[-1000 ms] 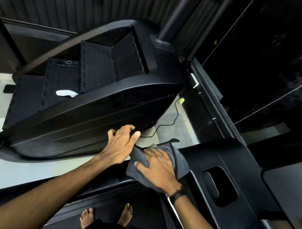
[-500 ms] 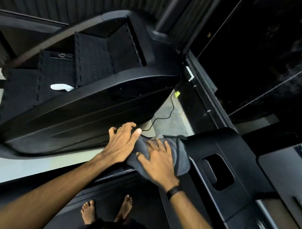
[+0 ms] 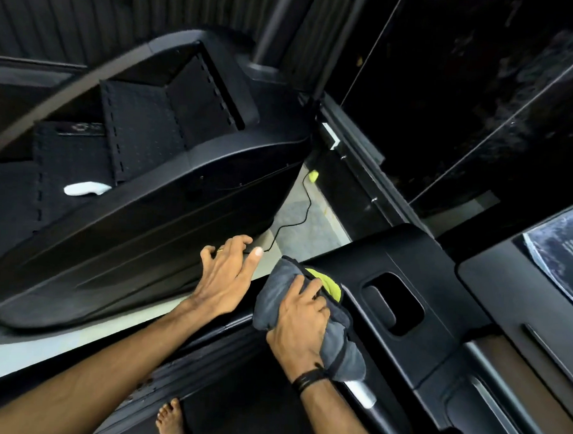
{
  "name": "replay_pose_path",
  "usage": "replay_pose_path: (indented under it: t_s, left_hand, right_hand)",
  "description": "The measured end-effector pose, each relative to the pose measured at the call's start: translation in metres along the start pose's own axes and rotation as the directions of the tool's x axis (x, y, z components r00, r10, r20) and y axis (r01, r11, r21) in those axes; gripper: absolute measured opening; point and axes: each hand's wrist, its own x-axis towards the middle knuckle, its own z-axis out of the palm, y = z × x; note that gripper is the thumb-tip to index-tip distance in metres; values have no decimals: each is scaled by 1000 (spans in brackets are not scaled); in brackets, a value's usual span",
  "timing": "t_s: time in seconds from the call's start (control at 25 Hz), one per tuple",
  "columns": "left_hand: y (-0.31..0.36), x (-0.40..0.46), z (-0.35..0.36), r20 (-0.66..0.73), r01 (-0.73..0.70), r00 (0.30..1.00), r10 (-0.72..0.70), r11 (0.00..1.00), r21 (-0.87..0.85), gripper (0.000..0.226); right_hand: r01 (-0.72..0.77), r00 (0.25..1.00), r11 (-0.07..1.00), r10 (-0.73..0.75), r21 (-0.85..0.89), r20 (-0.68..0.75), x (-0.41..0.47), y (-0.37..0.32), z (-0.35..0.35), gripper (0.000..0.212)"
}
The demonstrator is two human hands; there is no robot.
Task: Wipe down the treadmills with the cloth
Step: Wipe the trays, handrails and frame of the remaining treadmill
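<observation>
We hold the cloth bunched in our right hand, fingers curled over the grey folds with a yellow-green patch showing just past the fingertips, and the whole bundle is pressed down on the near treadmill's console, at its left end beside the dark rectangular recess. Our left hand carries nothing: its fingers are spread and lightly bent, and it appears to rest against the lower edge of the neighbouring treadmill's housing, though we cannot tell whether the fingertips actually touch it. The relation that matters for the next pass is this: the console's long axis runs away from the cloth toward the right and down in the head view, so nearly all the unwiped black plastic lies on the far side of our right hand from the left one. We judge the right hand to be the one placed to do the work, sweeping along that axis past the recess, while the left serves only as a brace. A thin black cable trails across the pale floor between the two machines, just beyond the left fingertips and well clear of the cloth's path.
</observation>
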Motion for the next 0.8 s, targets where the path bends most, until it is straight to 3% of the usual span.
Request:
replay_pose_path:
  t_s: [0.12, 0.28, 0.6, 0.8]
  left_hand:
    - [9, -6, 0, -4, -41, 999, 42, 999, 34, 77]
    - [20, -29, -2, -6, -63, 998, 63, 995, 82, 77]
    - [19, -48, 4, 103, -198, 979, 177, 949, 247, 77]
    - [26, -40, 7, 188, -290, 952, 242, 911, 294, 85]
  right_hand:
    - [-18, 1000, 1000, 18, 2, -10, 2, 4, -5, 87]
    - [-95, 995, 984, 93, 153, 20, 2, 11, 0, 82]
    - [-114, 992, 948, 91, 296, 90, 3, 28, -3, 50]
    - [-249, 919, 784, 7, 568, 393, 18, 56, -15, 75]
